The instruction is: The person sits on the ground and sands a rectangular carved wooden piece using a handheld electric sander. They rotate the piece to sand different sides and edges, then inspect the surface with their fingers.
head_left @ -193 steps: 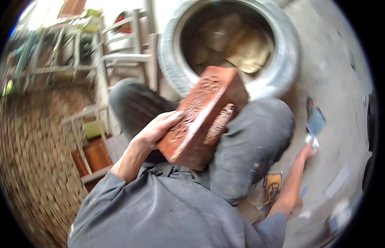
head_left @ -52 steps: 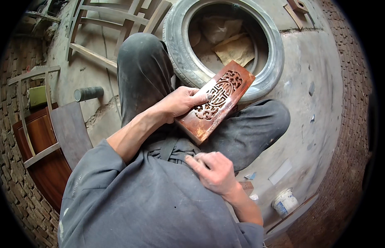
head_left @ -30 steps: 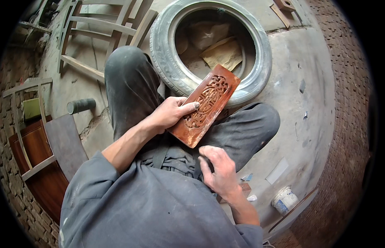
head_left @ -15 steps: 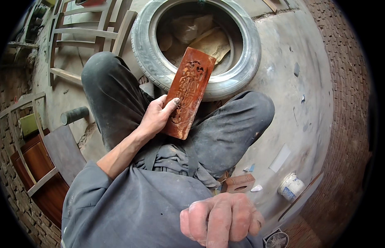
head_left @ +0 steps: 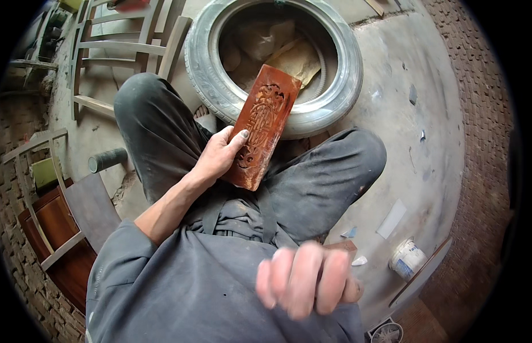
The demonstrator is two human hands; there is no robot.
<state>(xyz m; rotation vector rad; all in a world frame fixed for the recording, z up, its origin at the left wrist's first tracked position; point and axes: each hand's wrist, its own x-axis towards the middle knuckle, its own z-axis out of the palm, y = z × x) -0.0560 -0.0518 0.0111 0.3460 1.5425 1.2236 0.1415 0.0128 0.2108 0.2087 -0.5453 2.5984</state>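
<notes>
A reddish-brown carved wooden panel (head_left: 271, 111), with a pierced ornamental pattern down its middle, is held tilted above my lap. My left hand (head_left: 218, 155) grips its lower left edge, thumb on the carved face and the other fingers hidden beneath. The panel's upper end overlaps the near rim of a tyre (head_left: 347, 86). My right hand (head_left: 311, 280) is raised before my right side, apart from the panel. Its fingers are curled and somewhat blurred; whether anything is inside them is hidden.
Inside the tyre lie crumpled wrapping and a hose-like ring. Wooden chair frames (head_left: 123, 47) stand at far left, and a dark green cylinder (head_left: 107, 160) lies by my left knee. A white tub (head_left: 407, 258) and a pale strip (head_left: 391, 219) are at right.
My right hand has risen slightly and shifted right, now covering much of the small reddish block beyond it. My left hand and the panel stay nearly the same.
</notes>
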